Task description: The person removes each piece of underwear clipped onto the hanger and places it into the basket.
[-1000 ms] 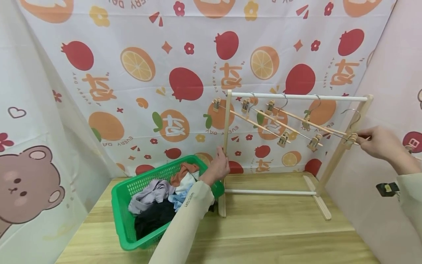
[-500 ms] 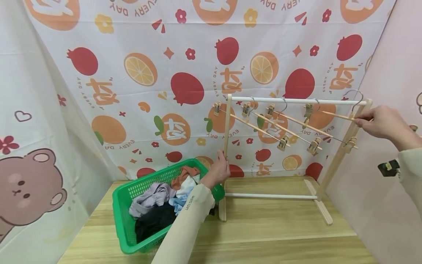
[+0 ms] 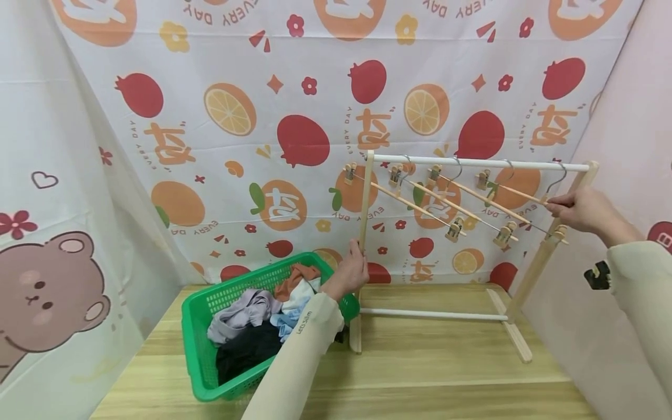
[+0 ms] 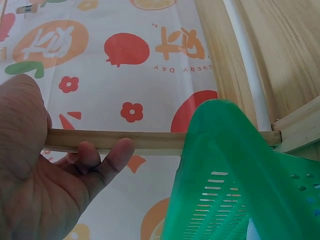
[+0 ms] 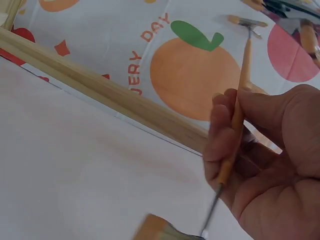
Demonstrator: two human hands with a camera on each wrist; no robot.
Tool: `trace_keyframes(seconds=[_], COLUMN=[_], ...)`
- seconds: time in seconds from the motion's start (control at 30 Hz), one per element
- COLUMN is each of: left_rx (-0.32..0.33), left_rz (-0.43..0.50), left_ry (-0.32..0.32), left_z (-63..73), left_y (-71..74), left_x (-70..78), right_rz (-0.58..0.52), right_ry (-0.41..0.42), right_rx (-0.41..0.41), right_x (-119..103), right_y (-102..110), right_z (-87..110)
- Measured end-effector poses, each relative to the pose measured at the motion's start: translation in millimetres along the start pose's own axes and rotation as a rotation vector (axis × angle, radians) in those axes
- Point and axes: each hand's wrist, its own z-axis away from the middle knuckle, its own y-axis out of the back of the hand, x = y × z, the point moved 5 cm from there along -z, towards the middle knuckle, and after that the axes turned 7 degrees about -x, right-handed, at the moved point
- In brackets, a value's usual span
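Note:
My left hand (image 3: 347, 273) grips the left wooden post (image 4: 115, 140) of a small clothes rack, thumb on one side and fingers around the other. Near the rack's right end, my right hand (image 3: 589, 217) holds a wooden clip hanger (image 5: 242, 85) by its bar. Its metal hook (image 3: 560, 174) is at the white top rail (image 3: 478, 163), overlapping it in the head view. One of its clips (image 5: 150, 227) sticks out below my hand in the right wrist view. Three more clip hangers, one of them a middle hanger (image 3: 457, 206), hang slanted from the same rail with nothing clipped on.
A green plastic basket (image 3: 190, 344) stands against the rack's left side. Inside lie a lilac garment (image 3: 244, 312), a black one (image 3: 249, 353), and blue, white and rust pieces. The wooden table (image 3: 420, 373) meets a fruit-print cloth behind and a pale wall at right.
My right hand first turned and raised the hanger until its hook rose above the rail, then lowered it with the hook at the rail. My left hand stays on the post.

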Motion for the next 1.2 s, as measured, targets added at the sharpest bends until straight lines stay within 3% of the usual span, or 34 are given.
trace_keyframes(seconds=[0.3,0.5,0.7,0.83,1.0,1.13,1.2], left_rx=[0.015,0.034,0.092,0.164,0.255,0.344,0.385], left_rz=[0.006,0.010,-0.060,-0.123,-0.277,-0.399,-0.445], left_ry=[0.018,0.004,-0.071,-0.113,-0.064,-0.025,-0.003], left_z=[-1.7,-1.2,6.6,13.9,24.5,39.5,49.3], left_y=[1.1,2.2,10.6,23.5,32.9,33.0,31.3], left_x=[3.4,3.6,3.0,6.1,10.4,11.7,8.9], right_rz=[0.032,0.055,0.088,0.102,0.018,-0.023,-0.019], right_ry=[0.027,0.011,-0.068,-0.054,0.176,0.428,0.519], right_rx=[-0.010,0.044,0.229,0.375,0.580,0.781,0.837], right_x=[0,-3,-31,-78,-158,-215,-238], right_y=[6,16,39,50,31,-12,-42], right_z=[2.2,8.6,22.9,37.6,68.4,95.5,103.2])
